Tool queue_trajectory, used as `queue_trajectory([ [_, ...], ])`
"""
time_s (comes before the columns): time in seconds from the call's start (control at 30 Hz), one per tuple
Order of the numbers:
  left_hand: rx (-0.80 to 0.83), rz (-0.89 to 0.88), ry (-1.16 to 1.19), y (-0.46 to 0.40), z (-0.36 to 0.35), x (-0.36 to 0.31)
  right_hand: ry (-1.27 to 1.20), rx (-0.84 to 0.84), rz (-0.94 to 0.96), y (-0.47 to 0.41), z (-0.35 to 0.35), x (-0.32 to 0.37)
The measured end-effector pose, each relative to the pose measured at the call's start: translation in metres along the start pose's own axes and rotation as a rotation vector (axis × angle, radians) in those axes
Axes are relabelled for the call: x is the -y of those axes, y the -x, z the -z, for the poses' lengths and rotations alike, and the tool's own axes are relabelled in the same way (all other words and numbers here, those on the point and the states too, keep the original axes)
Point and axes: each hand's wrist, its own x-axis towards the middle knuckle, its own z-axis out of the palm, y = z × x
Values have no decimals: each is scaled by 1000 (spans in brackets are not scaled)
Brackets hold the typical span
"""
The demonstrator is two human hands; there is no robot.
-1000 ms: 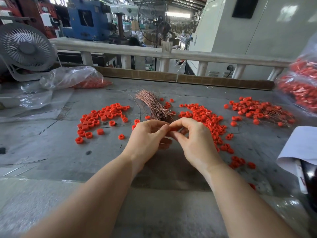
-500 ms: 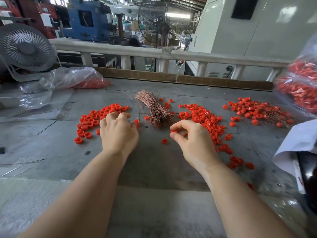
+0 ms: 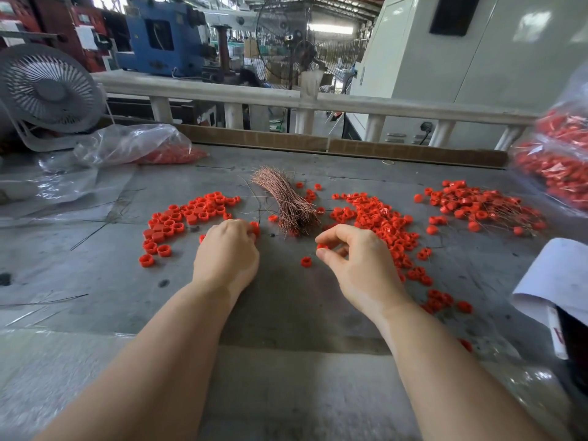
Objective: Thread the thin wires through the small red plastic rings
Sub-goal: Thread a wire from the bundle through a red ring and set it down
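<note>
My right hand [image 3: 359, 262] pinches one small red ring [image 3: 322, 247] between thumb and forefinger, just above the table. A single loose ring [image 3: 306, 261] lies just left of it. My left hand [image 3: 227, 254] is palm down with its fingers curled over a few rings [image 3: 254, 228] at the near end of the left ring pile [image 3: 187, 214]; its fingertips are hidden. The bundle of thin copper wires [image 3: 286, 202] lies between and beyond my hands. A second ring pile [image 3: 378, 218] spreads to the right of the bundle.
Rings with wires in them lie heaped at the far right [image 3: 477, 205]. Plastic bags of red parts sit at the back left [image 3: 143, 148] and the right edge [image 3: 560, 163]. A white fan [image 3: 47, 90] stands at the left, and white paper [image 3: 560, 278] at the near right.
My hands, joined in front of the bundle a second ago, have parted. The left hand moved left to the rings, while the right keeps pinching a ring. One ring now lies between them.
</note>
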Motion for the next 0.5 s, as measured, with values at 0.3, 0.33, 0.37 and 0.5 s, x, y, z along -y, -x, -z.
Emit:
queue_trajectory([
  [0.3, -97, -30, 110, 1, 1, 0, -4, -9, -18, 0, 0, -1],
  [0.33, -86, -30, 93, 1, 0, 1, -5, -13, -24, 1, 0, -1],
  [0.37, -71, -32, 69, 1, 0, 1, -3, -17, -31, 1, 0, -1],
  [0.5, -32, -37, 25, 0, 0, 2, 8, -14, -53, 1, 1, -1],
])
